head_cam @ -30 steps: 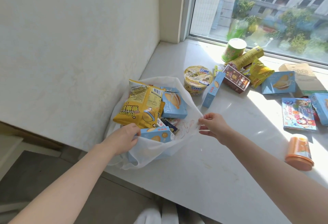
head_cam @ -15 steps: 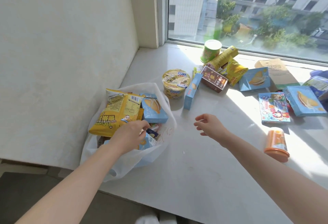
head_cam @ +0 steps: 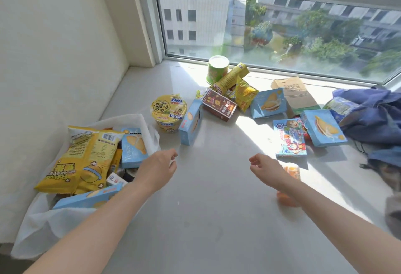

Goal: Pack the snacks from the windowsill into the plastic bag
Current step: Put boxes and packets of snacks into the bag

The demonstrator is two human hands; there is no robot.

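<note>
Both hands have come off the plastic bag [head_cam: 43,226] since a second ago; the left hand [head_cam: 158,169] now hovers just right of its mouth and the right hand [head_cam: 263,168] hangs over the middle of the surface [head_cam: 206,219], each with fingers loosely curled and holding nothing; the bag, white and translucent, slumps open at the surface's left edge beside the wall; it is stuffed with a large yellow popcorn packet [head_cam: 73,165], a light-blue box [head_cam: 133,148] and smaller packs; loose snacks lie beyond it toward the window; a cartoon-printed box [head_cam: 289,138] lies flat in the sun, a noodle cup [head_cam: 169,111] stands just past the bag with a narrow blue box [head_cam: 191,122] on edge beside it, then a brown box [head_cam: 219,104] and a green cup [head_cam: 218,70]; an orange cup [head_cam: 291,170] shows partly behind the right wrist.
</note>
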